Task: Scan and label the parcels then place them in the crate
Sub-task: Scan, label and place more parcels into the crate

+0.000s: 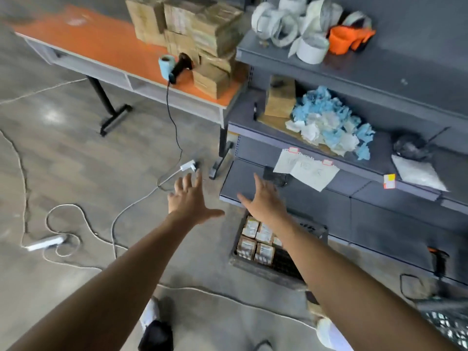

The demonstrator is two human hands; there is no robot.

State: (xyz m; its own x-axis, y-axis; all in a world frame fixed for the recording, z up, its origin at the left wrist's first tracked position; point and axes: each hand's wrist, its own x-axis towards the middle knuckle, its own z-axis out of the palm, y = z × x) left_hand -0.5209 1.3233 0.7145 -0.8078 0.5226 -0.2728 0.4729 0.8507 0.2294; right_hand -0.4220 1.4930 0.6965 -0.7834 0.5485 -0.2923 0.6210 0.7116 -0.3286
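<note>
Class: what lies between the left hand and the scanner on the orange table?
In the head view, the black cable from the scanner drops off the orange table to a white power strip on the floor, just beyond the left hand.

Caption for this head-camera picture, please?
Open and empty, the left hand and right hand reach forward near a crate of parcels.

Made out nothing legible: faint handwriting on the taped paper notes [305, 171], white labels on the parcels [264, 252], marks on the shelf-edge tag [389, 181], all too blurred to read.
</note>
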